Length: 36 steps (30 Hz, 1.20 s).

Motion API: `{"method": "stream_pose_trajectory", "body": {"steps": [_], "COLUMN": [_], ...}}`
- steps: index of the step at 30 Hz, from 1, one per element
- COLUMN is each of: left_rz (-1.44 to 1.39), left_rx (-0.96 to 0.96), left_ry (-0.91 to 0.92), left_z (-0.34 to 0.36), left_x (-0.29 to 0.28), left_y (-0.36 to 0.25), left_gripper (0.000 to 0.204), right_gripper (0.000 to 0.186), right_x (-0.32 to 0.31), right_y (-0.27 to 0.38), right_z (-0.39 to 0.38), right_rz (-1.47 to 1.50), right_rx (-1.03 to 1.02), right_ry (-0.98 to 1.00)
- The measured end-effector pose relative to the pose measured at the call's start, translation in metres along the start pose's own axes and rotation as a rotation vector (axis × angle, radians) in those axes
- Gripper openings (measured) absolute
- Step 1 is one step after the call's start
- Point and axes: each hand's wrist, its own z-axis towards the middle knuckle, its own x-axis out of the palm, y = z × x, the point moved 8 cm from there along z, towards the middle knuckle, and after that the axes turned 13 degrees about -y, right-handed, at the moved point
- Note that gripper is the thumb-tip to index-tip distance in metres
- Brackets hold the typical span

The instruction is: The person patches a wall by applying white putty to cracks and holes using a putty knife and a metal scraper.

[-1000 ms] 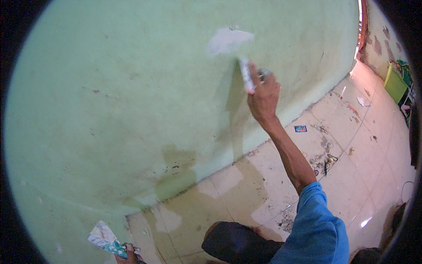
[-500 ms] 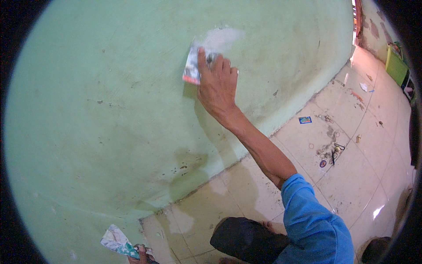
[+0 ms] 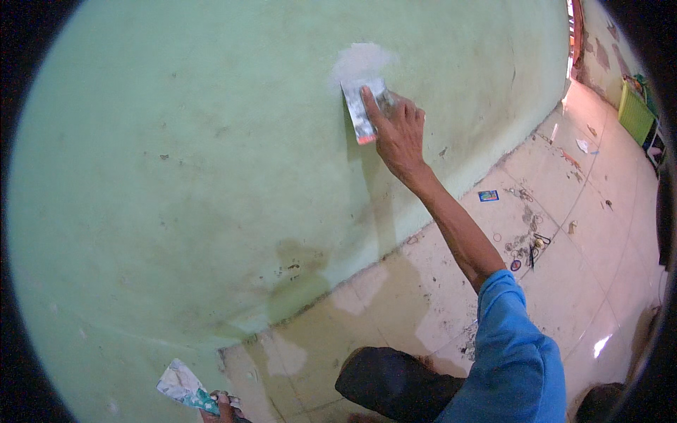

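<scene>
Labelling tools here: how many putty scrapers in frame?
2. One flat putty-smeared scraper pressed to the green wall by the right hand; another putty-caked scraper in the left hand, bottom edge.

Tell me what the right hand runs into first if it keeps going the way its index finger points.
The right hand points up along the wall; past the putty knife it presses there, it would first cross the white filler patch.

Our pale green wall (image 3: 211, 176) bearing a white filler patch (image 3: 361, 60), our grey, white-smeared scraper (image 3: 363, 109), our blue sleeve (image 3: 511, 352), cream floor tiles (image 3: 564, 211) with dark stains, a green crate (image 3: 636, 113).
</scene>
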Motion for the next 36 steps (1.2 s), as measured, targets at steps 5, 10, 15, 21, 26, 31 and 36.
{"method": "stream_pose_trajectory", "body": {"steps": [5,10,15,21,26,31,36], "left_rz": [0.001,-0.015,-0.026,-0.010,-0.004,-0.026,0.102], "left_rx": [0.010,0.000,-0.001,-0.035,-0.025,0.019,0.008], "left_ry": [0.037,0.029,0.019,0.055,0.016,0.017,0.043], "left_z": [-0.001,-0.003,-0.003,0.005,0.006,0.005,0.009], "left_x": [0.003,0.002,0.001,0.000,-0.002,0.004,-0.004], "left_y": [-0.003,-0.005,-0.001,0.009,0.008,0.006,0.021], "left_gripper": [0.022,0.023,0.022,0.022,0.021,0.020,0.019], "right_gripper": [0.065,0.063,0.065,0.065,0.062,0.052,0.018], "right_x": [-0.013,0.010,-0.013,-0.006,-0.002,-0.043,-0.064], "right_y": [-0.051,-0.008,0.045,-0.033,0.009,0.009,-0.063], "right_z": [0.018,0.061,0.016,0.046,0.018,-0.121,-0.292], "right_rz": [-0.117,-0.134,0.066,-0.123,0.005,0.399,0.883], "right_rx": [0.331,0.292,0.028,0.207,-0.040,0.297,2.033], "right_ry": [0.027,0.014,0.073,-0.077,0.024,0.385,0.193]}}
